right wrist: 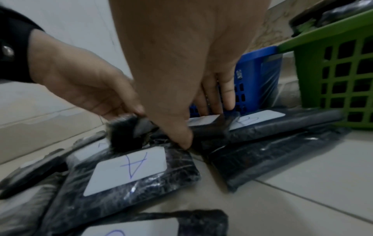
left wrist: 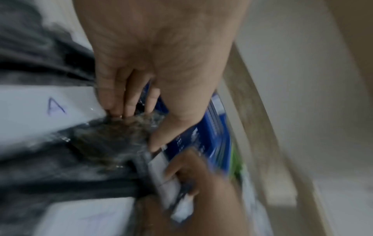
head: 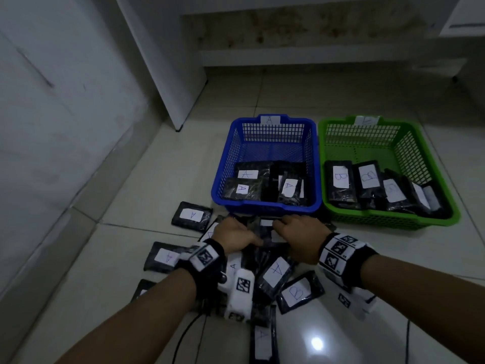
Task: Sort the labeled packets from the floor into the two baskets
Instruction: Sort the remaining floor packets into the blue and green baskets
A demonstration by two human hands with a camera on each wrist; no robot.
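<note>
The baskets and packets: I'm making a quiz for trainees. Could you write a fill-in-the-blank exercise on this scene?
1. The blue basket carries a tag and packets lettered ____.
2. The packets in the green basket are lettered ____.
3. Beside the blue basket, the green basket stands on its ____ side.
4. Both hands, left hand and right hand, reach into the packet pile lying on the ____.

Missing words: A; B; right; floor

Packets [head: 275,274] before two side-by-side baskets [head: 321,206] (more packets inside)

Blue basket [head: 266,206] tagged "A" holds packets [head: 245,179] labelled "A"; beside it, green basket [head: 388,219] packets [head: 340,179] read "B" (its own tag is unreadable).
</note>
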